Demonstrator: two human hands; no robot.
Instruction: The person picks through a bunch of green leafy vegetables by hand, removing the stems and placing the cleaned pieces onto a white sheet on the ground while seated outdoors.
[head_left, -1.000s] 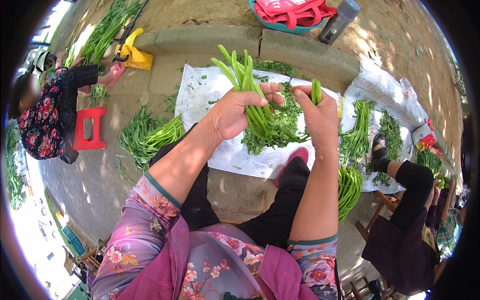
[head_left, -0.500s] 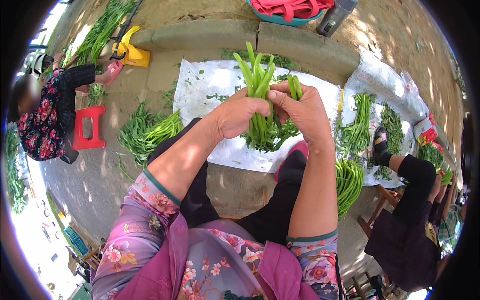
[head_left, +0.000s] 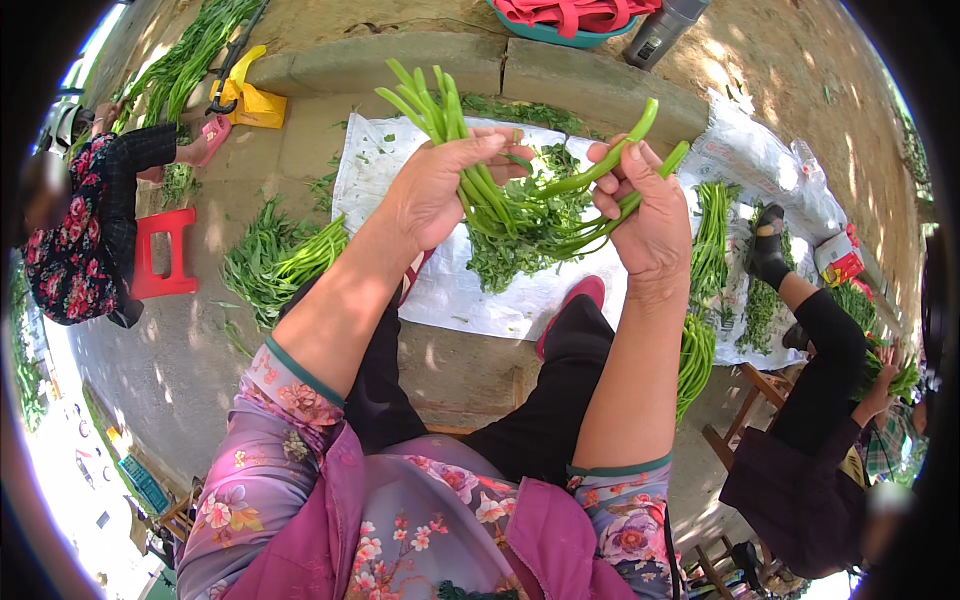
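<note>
My left hand [head_left: 430, 192] is wrapped round a bunch of thick green vegetable stems [head_left: 432, 110], cut ends up and leafy parts hanging below the fingers. To its right, my right hand [head_left: 645, 220] pinches a couple of stems [head_left: 570, 184] that curve across to the leaves under my left hand. Their cut ends stick up past my right fingers. Beneath both hands a white woven sheet [head_left: 450, 290] lies on the ground, scattered with leaf bits. Where the stems meet the leaves, the tangle hides which belong together.
Piled greens [head_left: 265, 262] lie left of the sheet; bundled stems [head_left: 696, 360] lie right. A red stool [head_left: 165, 253] and a seated person are at the left, another person at the right. Along the back runs a concrete curb [head_left: 400, 62], with a teal basin [head_left: 560, 38] and a grey flask [head_left: 665, 32] beyond.
My hands have moved apart, left hand leftward with the bunch and right hand slightly right and down. The right-hand stems now stretch out sideways from the bunch.
</note>
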